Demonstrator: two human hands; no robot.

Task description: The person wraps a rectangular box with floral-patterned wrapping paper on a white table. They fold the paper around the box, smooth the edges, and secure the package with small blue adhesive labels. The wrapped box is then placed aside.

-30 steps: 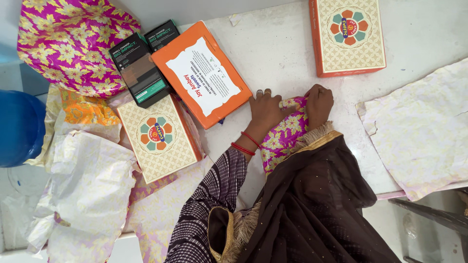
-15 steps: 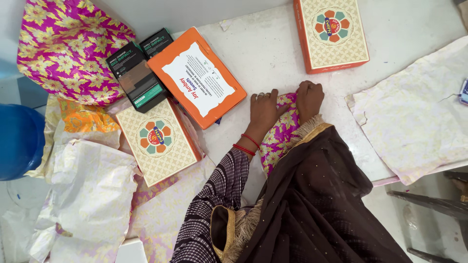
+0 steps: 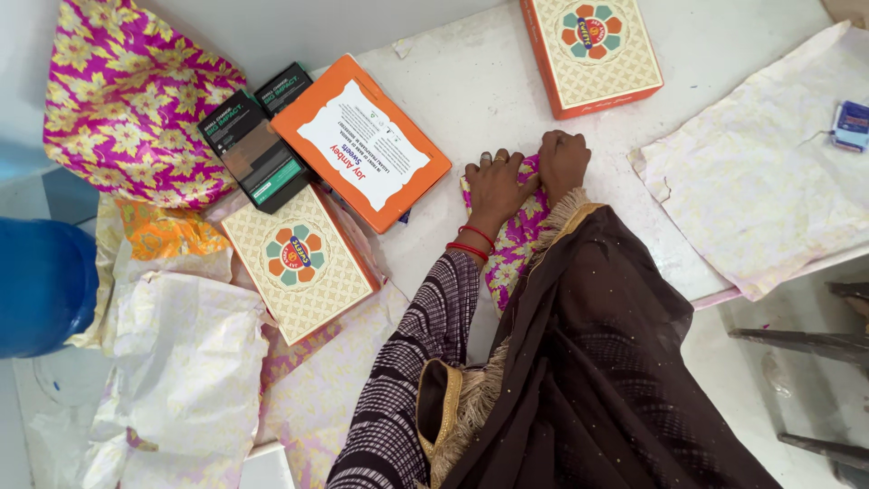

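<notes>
Head view shows both hands pressed flat on a parcel wrapped in pink-and-yellow floral paper (image 3: 518, 237), which lies on the white table (image 3: 471, 91) just in front of the person. The left hand (image 3: 496, 186), with red bangles at the wrist, spreads its fingers over the parcel's near-left end; the right hand (image 3: 563, 163) bears down on the far end, fingers curled over the edge. Neither hand closes around it. An orange sweet box (image 3: 362, 152) lies just left, and a patterned box (image 3: 592, 50) sits beyond.
</notes>
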